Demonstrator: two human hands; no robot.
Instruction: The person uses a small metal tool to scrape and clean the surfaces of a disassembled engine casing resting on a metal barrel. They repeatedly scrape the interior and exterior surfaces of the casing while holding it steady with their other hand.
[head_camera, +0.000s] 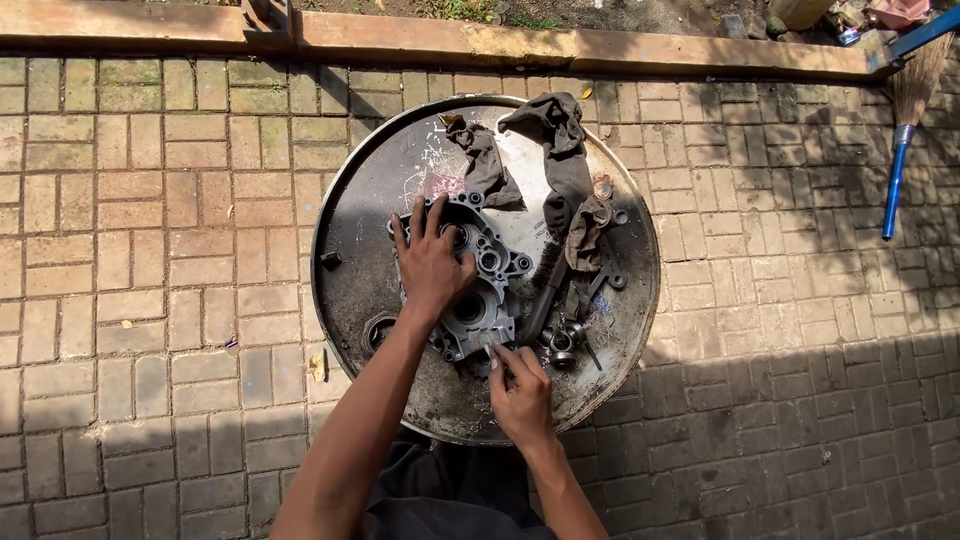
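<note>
Brick paving, round metal drum lid (370, 260) as table | my left hand (432, 265) lies flat, fingers spread, on grey engine casing (490, 285) at centre | my right hand (520, 385) pinches a small tool at casing's near edge | dark rags (560, 160) beyond

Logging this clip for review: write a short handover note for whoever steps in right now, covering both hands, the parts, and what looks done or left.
Left hand: flat on the grey engine casing, steadying it.
Right hand: pinching a small tool or fastener at the casing's near edge; too small to tell which.
Casing lies on the round metal drum lid on brick paving. Dirty rags and wrenches lie beside it.
Done: casing laid flat.
Left: near-edge work seems unfinished.
</note>
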